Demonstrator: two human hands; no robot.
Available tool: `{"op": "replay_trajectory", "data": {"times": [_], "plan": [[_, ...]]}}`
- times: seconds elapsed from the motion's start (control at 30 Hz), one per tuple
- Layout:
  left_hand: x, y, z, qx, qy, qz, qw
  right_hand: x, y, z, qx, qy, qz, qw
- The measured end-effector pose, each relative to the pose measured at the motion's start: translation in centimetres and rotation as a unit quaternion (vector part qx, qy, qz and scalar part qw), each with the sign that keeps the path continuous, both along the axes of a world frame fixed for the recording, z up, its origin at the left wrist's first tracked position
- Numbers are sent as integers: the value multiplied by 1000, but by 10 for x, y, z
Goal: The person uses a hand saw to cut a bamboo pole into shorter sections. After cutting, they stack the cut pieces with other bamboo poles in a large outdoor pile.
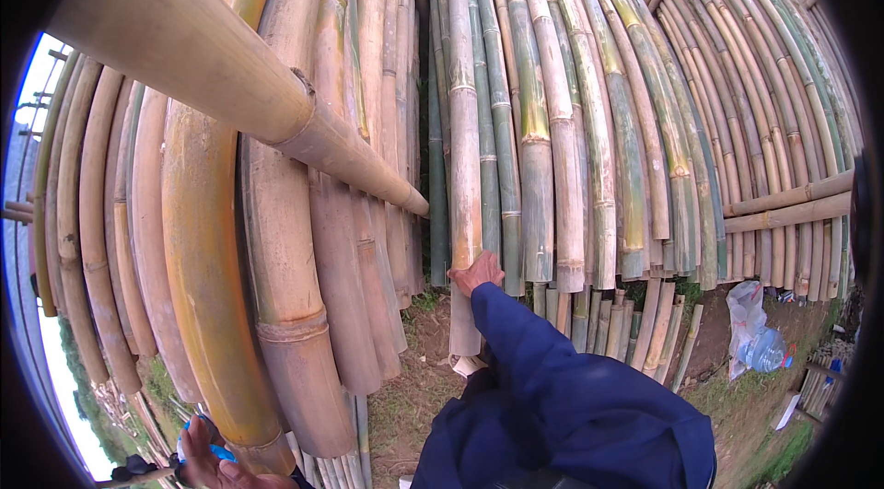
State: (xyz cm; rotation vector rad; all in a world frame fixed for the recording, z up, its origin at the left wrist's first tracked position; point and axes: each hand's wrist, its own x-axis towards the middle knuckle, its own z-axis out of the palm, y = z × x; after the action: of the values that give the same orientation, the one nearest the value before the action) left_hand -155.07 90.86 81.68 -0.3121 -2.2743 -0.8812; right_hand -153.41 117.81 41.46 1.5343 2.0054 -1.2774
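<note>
My right hand (477, 273), in a dark blue sleeve, reaches forward with its fingers closed over a pale brown bamboo pole (466, 222) near that pole's lower end. Green and brown bamboo poles lean side by side just to the right of it. My left hand (214, 459) is low at the left, cut off by the lower edge. Its fingers curl about a light-blue thing (221, 452) too little seen to name. A thick yellowish bamboo pole (204, 259) stands near this hand.
A thick bamboo beam (276, 102) slants across from the upper left. More poles (755, 111) lean at the far right against crossing bars (792, 203). Shorter canes (617, 328) stand underneath. A clear plastic bottle (762, 351) and plastic bag (741, 309) lie on the ground.
</note>
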Motion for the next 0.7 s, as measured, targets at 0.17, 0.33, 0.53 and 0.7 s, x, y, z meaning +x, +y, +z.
{"op": "replay_trajectory", "data": {"times": [0.17, 0.33, 0.53, 0.7], "plan": [[-1, -19, -2, -76, 8, -39, 996, 32, -54, -33, -25, 14, -27, 999], [-3, -12, -5, -84, 68, -70, 992, 29, -77, -62, 38, -1, -33, 999], [-1, -4, -4, -109, 102, -70, 986, 15, -85, -47, 52, -41, -56, 996], [4, -64, -34, -101, 373, -227, 894, 18, -79, -30, 16, -45, -33, 998]]}}
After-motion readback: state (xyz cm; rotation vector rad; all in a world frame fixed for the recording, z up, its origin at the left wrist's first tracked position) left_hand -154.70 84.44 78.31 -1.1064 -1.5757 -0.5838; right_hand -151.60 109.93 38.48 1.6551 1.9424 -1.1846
